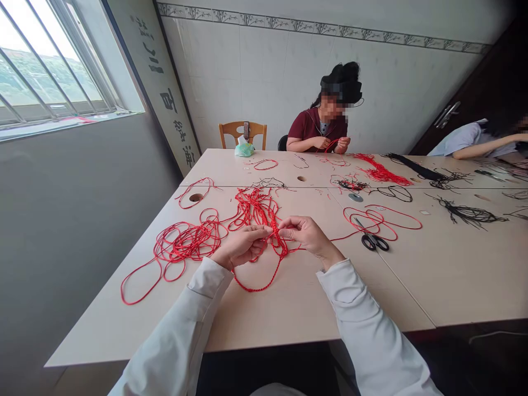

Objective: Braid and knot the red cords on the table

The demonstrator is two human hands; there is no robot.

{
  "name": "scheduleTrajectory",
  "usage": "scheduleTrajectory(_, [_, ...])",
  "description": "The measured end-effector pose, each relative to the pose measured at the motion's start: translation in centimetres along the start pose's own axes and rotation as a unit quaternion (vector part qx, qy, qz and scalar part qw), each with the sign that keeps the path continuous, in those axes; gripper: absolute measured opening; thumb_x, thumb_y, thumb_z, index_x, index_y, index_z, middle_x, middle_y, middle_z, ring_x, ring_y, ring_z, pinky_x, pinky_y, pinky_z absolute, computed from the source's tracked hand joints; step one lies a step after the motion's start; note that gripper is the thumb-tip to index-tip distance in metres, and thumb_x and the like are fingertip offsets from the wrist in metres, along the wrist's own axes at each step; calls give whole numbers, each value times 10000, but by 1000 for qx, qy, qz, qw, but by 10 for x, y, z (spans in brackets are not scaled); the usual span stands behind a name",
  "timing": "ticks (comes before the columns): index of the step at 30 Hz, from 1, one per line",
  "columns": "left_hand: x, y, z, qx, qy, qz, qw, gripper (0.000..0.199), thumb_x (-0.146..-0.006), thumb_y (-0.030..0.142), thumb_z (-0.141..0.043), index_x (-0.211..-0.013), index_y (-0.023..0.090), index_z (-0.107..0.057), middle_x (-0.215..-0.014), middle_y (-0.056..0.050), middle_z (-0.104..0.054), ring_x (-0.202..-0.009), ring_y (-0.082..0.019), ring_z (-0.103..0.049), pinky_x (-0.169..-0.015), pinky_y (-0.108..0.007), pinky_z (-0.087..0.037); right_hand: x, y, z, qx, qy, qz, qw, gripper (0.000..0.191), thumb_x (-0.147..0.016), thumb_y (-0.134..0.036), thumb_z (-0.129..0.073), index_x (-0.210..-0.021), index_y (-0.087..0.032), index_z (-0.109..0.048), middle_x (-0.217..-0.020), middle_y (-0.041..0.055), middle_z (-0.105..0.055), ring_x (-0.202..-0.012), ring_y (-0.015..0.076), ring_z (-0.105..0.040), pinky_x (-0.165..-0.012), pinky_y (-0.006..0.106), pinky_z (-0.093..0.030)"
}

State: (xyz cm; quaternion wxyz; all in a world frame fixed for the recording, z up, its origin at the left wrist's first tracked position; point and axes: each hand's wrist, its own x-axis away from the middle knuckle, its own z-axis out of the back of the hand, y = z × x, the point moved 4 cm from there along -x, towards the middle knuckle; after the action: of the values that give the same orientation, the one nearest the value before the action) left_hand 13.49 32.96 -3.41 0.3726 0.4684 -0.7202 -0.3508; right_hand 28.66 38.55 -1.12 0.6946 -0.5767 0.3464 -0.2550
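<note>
My left hand (pixel 246 246) and my right hand (pixel 304 236) meet close together above the table, both with fingers pinched on a red cord (pixel 275 226). Thumb and forefinger are pressed together on each hand, and the fingertips hide part of the cord. Under and beyond them lies a bunch of braided red cords (pixel 253 204). A twisted red loop (pixel 258 290) hangs toward me between my wrists. Left of my left hand is a loose tangle of smooth red cord (pixel 185 242). One red strand runs rightward past my right hand.
Black-handled scissors (pixel 374 242) lie on the table (pixel 322 308) to the right, beside loose red cord. Farther right are black cord bundles (pixel 470 213) and a red bundle (pixel 381 169). Across the table a person (pixel 317 129) holds red cord; another person leans in at far right.
</note>
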Motion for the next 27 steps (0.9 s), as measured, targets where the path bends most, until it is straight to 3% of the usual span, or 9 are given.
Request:
scheduleTrajectory(3, [1,2,-5,32,-12,-18,999,250,-708,222,-778,-880,133,-619,-586,76,-354,-454,-13,-273,-393,-111,-183,-2,3,-2,-31,46,19,998,203,-694,-358,-779,-757,-182,-699,-704,-12,-609,-644,104,-498,-623,249,-412])
scheduleTrajectory(10, [2,3,-9,11,-14,-23,1000,276,-689,280,-795,-804,143,-585,-562,81,-320,-463,-21,-268,-404,-120,-185,-4,8,-4,-71,68,3,995,249,-659,-358,-803,-777,-173,-686,-652,-33,-553,-553,71,-405,-516,228,-326])
scheduleTrajectory(13, [-1,5,-6,-64,18,-86,994,287,-705,339,-775,-781,142,-580,-570,72,-343,-474,-29,-276,-420,-147,-195,-5,9,-3,-55,68,-18,996,260,-676,-372,-786,-803,-165,-693,-671,-26,-572,-565,74,-413,-533,231,-336])
scheduleTrajectory(18, [-2,7,-1,-241,105,-164,951,292,-732,394,-736,-766,160,-563,-564,67,-387,-465,-41,-277,-424,-187,-182,-6,13,-4,-27,55,-37,997,261,-673,-373,-781,-770,-148,-694,-701,-6,-597,-655,99,-487,-618,240,-389])
scheduleTrajectory(22, [-3,5,0,-196,66,-173,963,248,-776,386,-690,-829,164,-594,-632,46,-440,-528,-58,-360,-500,-192,-301,-3,14,-3,-89,42,-90,991,313,-658,-394,-793,-792,-140,-668,-551,-71,-408,-489,48,-278,-451,208,-220])
scheduleTrajectory(24, [-3,7,1,-178,68,-197,962,223,-774,353,-696,-865,173,-601,-705,30,-492,-578,-64,-410,-550,-197,-349,-2,16,-4,-144,12,-132,981,334,-651,-393,-801,-801,-136,-648,-521,-102,-294,-468,40,-164,-429,213,-119])
scheduleTrajectory(27, [-3,9,-1,-186,75,-237,951,207,-740,302,-732,-839,174,-603,-767,14,-554,-629,-74,-463,-585,-203,-377,-3,19,-6,-216,-8,-160,963,337,-636,-360,-819,-790,-135,-620,-530,-115,-240,-473,36,-119,-429,210,-76])
